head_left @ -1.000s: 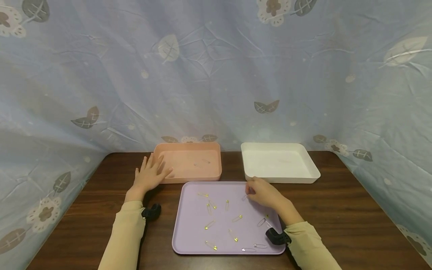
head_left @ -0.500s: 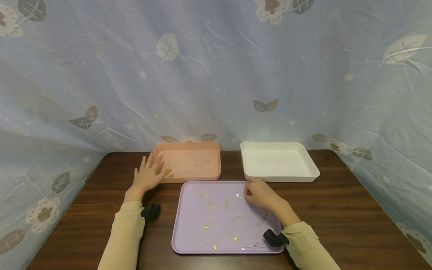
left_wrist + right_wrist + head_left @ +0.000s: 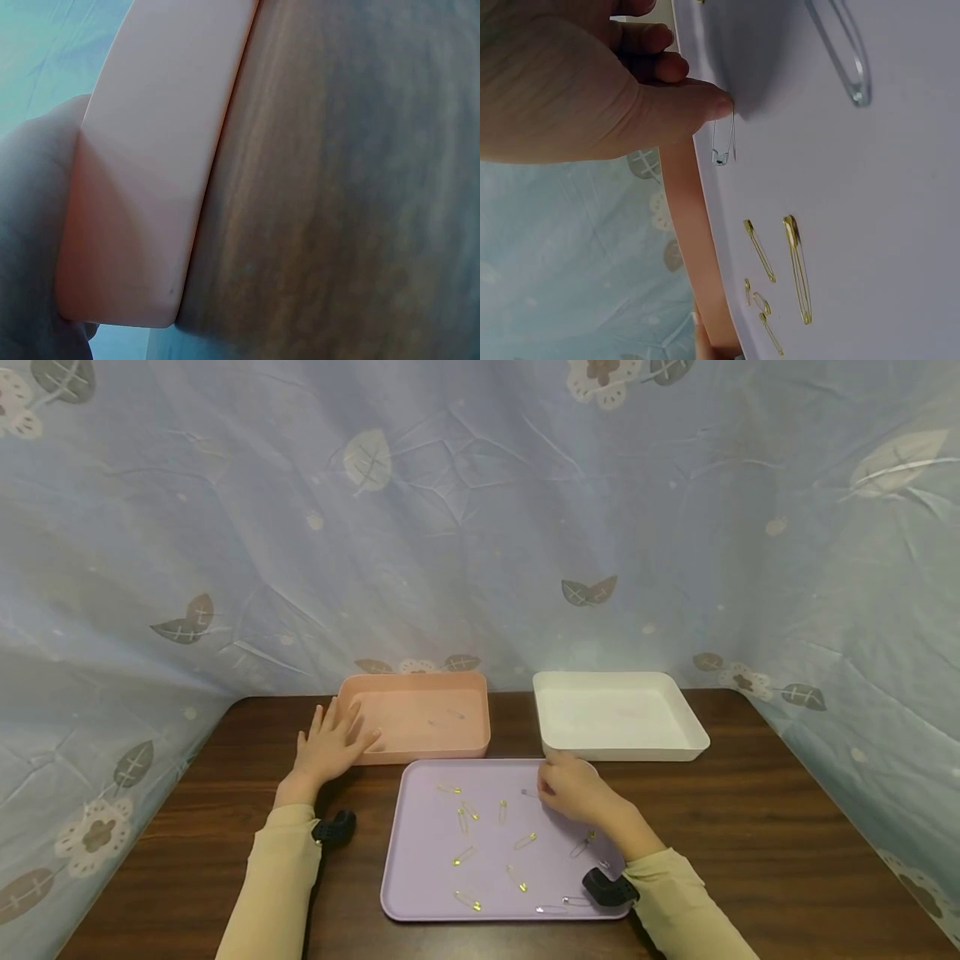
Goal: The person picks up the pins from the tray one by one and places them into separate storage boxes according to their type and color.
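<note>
One silver pin [image 3: 722, 142] pinched in the right hand [image 3: 573, 789].
Left hand [image 3: 327, 749] lies flat on the pink tray [image 3: 420, 752] at 10 o'clock; the thin pin could slip.

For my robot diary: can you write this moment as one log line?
left hand: rests on pink tray | right hand: pinches silver safety pin | over purple tray
</note>
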Demonstrator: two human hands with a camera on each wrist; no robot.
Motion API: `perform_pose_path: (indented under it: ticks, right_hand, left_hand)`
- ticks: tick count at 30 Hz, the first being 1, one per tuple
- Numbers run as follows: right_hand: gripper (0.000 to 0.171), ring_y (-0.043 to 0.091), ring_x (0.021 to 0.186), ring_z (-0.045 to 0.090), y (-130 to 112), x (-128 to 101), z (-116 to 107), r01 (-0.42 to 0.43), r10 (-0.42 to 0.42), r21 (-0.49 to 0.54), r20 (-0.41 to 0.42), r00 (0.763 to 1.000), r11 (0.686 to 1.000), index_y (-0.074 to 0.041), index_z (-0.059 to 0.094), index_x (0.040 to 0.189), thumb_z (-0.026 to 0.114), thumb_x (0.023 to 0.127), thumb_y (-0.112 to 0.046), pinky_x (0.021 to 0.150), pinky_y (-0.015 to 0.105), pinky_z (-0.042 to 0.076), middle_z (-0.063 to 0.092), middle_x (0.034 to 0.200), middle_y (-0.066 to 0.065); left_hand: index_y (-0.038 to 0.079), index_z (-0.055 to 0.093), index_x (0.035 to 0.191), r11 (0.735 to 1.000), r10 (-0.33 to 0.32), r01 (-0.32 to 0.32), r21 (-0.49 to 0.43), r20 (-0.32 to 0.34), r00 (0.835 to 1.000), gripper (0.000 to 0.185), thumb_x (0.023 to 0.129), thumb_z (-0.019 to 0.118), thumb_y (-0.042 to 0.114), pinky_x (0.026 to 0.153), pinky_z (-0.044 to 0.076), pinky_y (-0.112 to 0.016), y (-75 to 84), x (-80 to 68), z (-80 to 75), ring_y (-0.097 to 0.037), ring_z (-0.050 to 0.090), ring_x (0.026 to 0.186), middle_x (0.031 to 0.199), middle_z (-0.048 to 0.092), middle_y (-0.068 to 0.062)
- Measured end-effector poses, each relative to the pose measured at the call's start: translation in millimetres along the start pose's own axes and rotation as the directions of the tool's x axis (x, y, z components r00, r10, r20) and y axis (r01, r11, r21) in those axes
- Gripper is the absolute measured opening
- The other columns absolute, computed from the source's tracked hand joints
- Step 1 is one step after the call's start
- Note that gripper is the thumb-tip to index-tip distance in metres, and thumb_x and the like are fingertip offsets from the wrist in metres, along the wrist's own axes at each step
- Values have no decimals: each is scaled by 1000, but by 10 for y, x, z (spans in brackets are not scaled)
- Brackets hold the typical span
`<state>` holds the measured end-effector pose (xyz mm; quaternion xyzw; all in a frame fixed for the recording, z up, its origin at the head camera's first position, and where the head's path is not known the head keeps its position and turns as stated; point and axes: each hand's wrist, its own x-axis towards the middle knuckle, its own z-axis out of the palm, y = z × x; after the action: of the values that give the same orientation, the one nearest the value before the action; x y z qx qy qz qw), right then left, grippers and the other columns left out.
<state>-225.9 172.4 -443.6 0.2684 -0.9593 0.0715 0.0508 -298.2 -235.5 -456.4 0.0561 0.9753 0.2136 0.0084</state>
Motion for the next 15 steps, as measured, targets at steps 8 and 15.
perform_pose_path:
  ticks: [8, 15]
  right_hand:
    - [16, 15, 76, 49, -19, 2, -10, 11, -10, 20, -15, 1000, 1000, -12, 61, 72, 71, 84, -13, 75, 37, 47, 54, 80, -1]
    - [15, 13, 72, 43, -8, 40, -27, 70, -71, -13, -98, 993, 997, -12, 60, 72, 72, 82, -11, 64, 26, 38, 50, 76, -3]
  left_hand:
    - [23, 11, 158, 1000, 3, -3, 6, 0, 1000, 83, 93, 39, 68, 106, 3, -79, -5, 1, 1, -48, -5, 148, 164, -3, -20]
    - [24, 11, 158, 1000, 2, -2, 4, -4, 1000, 84, 92, 37, 70, 106, 3, -79, -14, 12, 13, -47, -6, 149, 164, -3, -19]
